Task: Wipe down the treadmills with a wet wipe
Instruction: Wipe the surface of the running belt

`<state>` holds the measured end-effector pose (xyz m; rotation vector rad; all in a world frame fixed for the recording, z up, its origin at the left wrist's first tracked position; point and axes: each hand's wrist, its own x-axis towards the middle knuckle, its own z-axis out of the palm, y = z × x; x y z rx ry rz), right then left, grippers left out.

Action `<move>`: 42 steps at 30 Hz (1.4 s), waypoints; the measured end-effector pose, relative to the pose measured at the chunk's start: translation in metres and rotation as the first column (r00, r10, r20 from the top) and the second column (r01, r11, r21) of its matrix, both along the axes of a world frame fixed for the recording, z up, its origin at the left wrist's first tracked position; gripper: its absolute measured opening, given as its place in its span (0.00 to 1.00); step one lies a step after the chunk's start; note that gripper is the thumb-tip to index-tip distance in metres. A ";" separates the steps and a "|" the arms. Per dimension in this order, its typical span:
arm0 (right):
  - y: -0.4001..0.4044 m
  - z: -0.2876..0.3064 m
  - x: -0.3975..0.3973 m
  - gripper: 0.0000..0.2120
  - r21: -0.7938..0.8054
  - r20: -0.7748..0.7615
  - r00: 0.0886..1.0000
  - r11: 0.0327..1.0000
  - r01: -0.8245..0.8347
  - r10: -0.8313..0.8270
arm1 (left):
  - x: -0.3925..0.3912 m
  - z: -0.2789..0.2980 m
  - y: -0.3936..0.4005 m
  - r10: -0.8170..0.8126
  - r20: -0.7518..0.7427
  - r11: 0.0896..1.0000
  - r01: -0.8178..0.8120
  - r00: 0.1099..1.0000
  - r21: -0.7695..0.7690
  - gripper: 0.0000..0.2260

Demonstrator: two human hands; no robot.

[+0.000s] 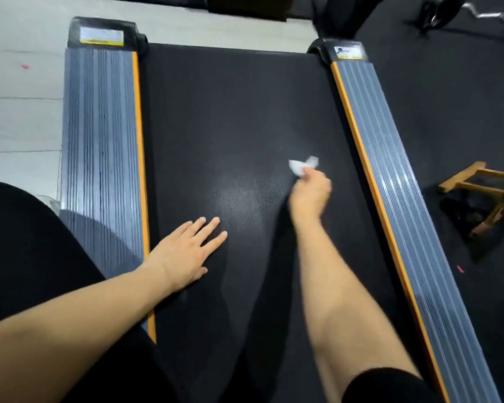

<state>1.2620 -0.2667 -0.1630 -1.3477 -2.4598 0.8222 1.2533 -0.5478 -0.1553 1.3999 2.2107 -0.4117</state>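
Pinching the wet wipe [302,166], right grip [312,189] presses it onto the treadmill belt [230,117]

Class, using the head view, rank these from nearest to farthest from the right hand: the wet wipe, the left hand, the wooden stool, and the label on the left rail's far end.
1. wet wipe, gripped in the right hand.
2. left hand, flat on the belt, to the left.
3. wooden stool, on the floor, right.
4. label, far left corner.

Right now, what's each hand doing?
Left hand: open, flat on the black treadmill belt.
Right hand: holding the crumpled white wet wipe.
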 end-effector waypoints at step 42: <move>-0.188 0.007 -0.054 0.10 -0.008 0.279 0.199 0.209 -0.978 0.940 | 0.013 0.005 -0.014 -0.125 0.085 0.982 0.135 0.989 -0.130 0.39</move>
